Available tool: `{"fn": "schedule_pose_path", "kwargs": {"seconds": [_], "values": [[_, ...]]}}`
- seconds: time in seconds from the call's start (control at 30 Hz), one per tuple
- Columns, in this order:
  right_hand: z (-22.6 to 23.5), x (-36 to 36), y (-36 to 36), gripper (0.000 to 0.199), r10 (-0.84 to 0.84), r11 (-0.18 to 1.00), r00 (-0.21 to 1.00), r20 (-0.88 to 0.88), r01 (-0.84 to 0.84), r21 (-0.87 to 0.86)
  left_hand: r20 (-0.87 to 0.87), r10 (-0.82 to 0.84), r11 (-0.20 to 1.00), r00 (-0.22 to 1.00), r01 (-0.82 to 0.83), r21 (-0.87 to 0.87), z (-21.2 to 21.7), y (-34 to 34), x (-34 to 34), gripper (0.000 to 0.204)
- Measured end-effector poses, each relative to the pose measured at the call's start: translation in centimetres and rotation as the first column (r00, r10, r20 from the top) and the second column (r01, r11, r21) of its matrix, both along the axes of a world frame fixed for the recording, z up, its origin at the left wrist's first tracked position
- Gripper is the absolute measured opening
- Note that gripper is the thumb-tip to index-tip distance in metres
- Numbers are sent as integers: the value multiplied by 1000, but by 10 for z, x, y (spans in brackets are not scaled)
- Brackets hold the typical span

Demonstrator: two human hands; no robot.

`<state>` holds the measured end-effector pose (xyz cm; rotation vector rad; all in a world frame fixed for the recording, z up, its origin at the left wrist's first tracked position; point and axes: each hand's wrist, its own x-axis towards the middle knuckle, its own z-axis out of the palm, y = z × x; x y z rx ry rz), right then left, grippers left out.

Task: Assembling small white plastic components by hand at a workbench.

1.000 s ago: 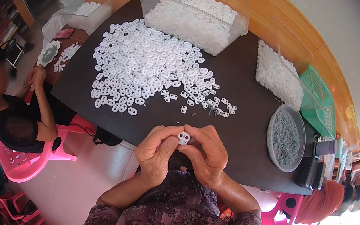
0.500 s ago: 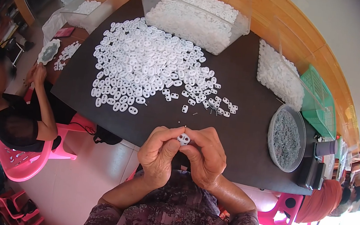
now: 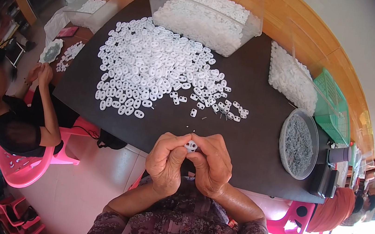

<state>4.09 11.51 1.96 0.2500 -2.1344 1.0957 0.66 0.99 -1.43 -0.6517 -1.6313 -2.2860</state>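
Observation:
My left hand point(image 3: 166, 162) and my right hand point(image 3: 212, 164) meet over the near edge of a dark table point(image 3: 250, 139), fingertips pinched together on one small white plastic piece point(image 3: 190, 146) with two holes. A wide heap of the same white pieces point(image 3: 151, 70) is spread on the table beyond my hands. A few loose white pieces and small dark pins point(image 3: 220, 111) lie at the heap's right end.
A clear bin of white pieces point(image 3: 209, 17) stands at the far edge. Another clear bin point(image 3: 290, 78), a green basket point(image 3: 334, 107) and a round tub of small grey parts point(image 3: 298, 143) are at right. A person in black point(image 3: 14, 114) sits on a pink chair at left.
My hands stay pinched on the white piece at the table's edge, with only slight finger shifts. The person at left keeps both hands raised.

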Motion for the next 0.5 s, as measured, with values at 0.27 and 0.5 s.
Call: {"fn": "schedule_pose_path", "kwargs": {"seconds": [0.27, 0.5], "values": [[-2, 0, 0, 34, -10, 998, 999, -43, 13, 61, 31, -29, 998, 999, 27, 52, -4, 2, 5, 23], [-3, 0, -2, 30, -15, 996, 996, -89, 23, 91, -32, 26, 999, 999, -25, 22, -4, 4, 6, 21]]}}
